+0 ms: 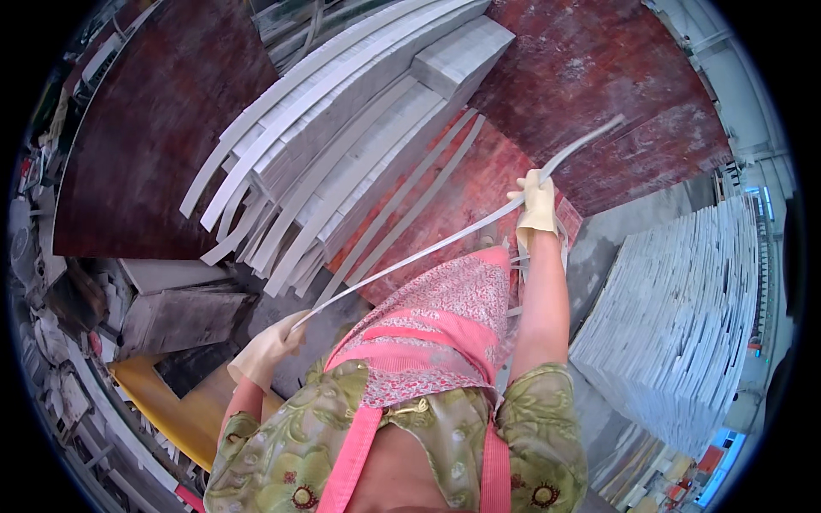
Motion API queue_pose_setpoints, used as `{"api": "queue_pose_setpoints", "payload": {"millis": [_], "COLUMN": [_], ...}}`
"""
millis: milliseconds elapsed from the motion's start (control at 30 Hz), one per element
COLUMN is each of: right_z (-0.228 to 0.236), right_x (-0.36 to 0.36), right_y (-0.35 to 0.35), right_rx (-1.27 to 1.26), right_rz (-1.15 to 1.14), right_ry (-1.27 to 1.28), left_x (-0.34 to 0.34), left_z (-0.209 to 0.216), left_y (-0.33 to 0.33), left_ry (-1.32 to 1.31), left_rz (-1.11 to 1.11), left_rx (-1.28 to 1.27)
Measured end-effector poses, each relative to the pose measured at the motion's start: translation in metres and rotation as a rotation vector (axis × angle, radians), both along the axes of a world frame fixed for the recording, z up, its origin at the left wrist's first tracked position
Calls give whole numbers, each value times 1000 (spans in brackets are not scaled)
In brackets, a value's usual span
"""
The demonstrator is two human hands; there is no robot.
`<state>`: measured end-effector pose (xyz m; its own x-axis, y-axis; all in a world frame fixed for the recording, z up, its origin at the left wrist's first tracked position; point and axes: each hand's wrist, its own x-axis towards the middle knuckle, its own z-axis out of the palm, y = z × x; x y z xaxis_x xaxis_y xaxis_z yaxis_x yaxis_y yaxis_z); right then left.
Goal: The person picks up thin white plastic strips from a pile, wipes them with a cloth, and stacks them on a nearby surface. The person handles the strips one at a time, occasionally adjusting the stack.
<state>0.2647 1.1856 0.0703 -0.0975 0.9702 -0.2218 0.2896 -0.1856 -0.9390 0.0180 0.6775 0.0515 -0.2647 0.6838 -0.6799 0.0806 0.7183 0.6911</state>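
Observation:
A long, thin, pale grey strip (446,243) stretches diagonally in front of me, its material not certain. My left hand (272,344), in a cream glove, is closed around its lower left end. Farther up and to the right, my right hand (537,203), gloved alike, grips the same strip, and the far end sticks out beyond it in a slight bend. Past the strip rises a big stack of similar grey strips (351,162), with ends jutting unevenly at its near left side. Two loose strips (419,198) lie beside the stack on a red board (496,167).
Dark red panels (162,128) (616,94) flank the stack. To my right stands a tall pile of thin whitish sheets (671,316). On the left are worn block-like pieces (180,316) and a yellow surface (171,398). My pink apron (436,299) hangs close below the strip.

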Motion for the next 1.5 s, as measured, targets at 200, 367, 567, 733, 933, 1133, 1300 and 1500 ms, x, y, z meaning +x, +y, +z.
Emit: {"api": "queue_pose_setpoints", "payload": {"millis": [200, 367, 567, 733, 933, 1133, 1300, 1500], "right_z": [-33, -46, -36, -77, -134, -191, -258, -350], "right_x": [11, -15, -45, -44, -48, -86, -114, -140], "right_y": [28, 38, 57, 104, 140, 150, 154, 171], "right_rx": [-151, -133, -56, -113, -234, -355, -352, -382], "right_rz": [193, 146, 143, 153, 253, 300, 348, 299], "right_ry": [-185, -287, -387, -352, -189, -212, -121, 6], "left_x": [6, 0, 11, 5, 5, 26, 44, 47], "left_z": [-38, -81, -72, -101, -122, -192, -218, -246], "left_y": [-2, 2, 47, 73, 89, 55, 48, 49], "left_ry": [-70, 29, -62, -16, 309, 581, 586, 550], "left_rz": [9, -53, 65, 66, -52, -88, -19, 72], "left_rx": [7, 77, -27, -64, -127, -237, -342, -396]}}
